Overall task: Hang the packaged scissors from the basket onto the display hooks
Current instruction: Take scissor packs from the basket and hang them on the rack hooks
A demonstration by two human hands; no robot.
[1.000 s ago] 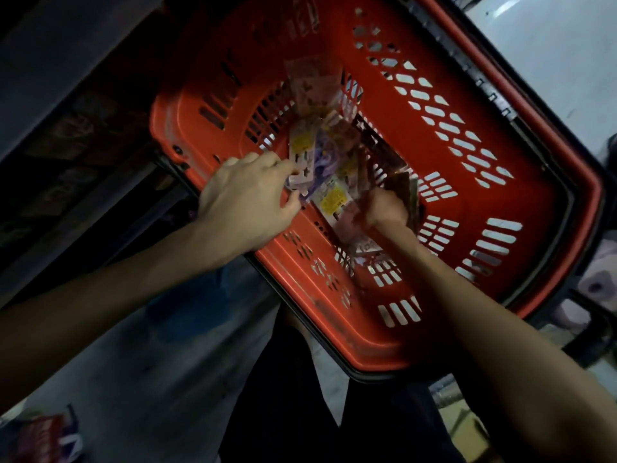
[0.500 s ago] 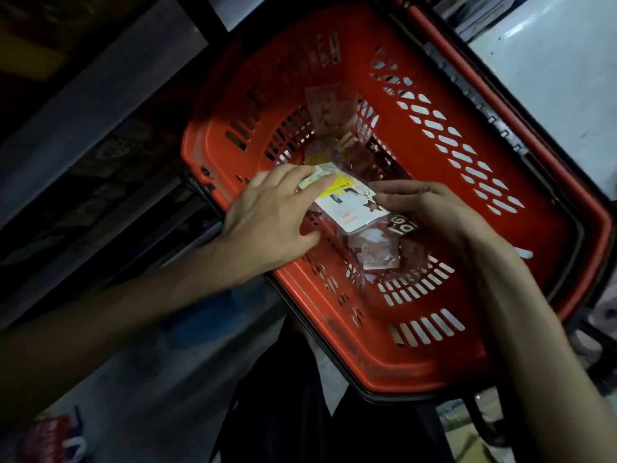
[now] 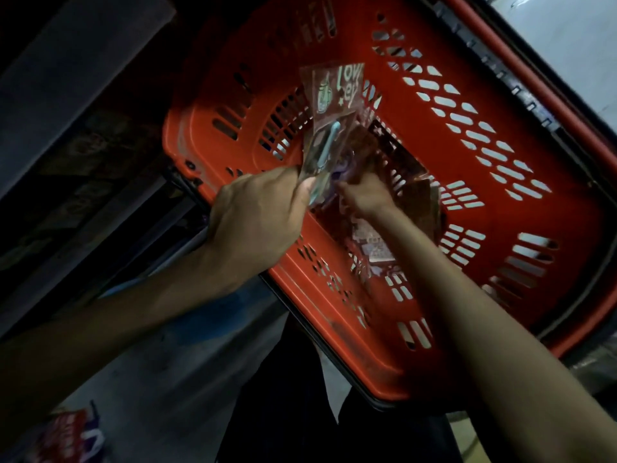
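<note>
Fingers (image 3: 302, 190) of the left hand (image 3: 257, 222) are curled tight round the lower end of a small bunch of clear plastic scissor packets with a brown printed header card (image 3: 334, 121), holding it raised and tilted over the red slotted plastic basket (image 3: 434, 168). A pale blue handle shows through the front packet. The right hand (image 3: 365, 197) reaches into the basket just beside the left, its fingertips against the foot of the same bunch near a purple handle; whether they pinch it cannot be told. More dim packets (image 3: 417, 202) lie on the basket floor under the right forearm.
</note>
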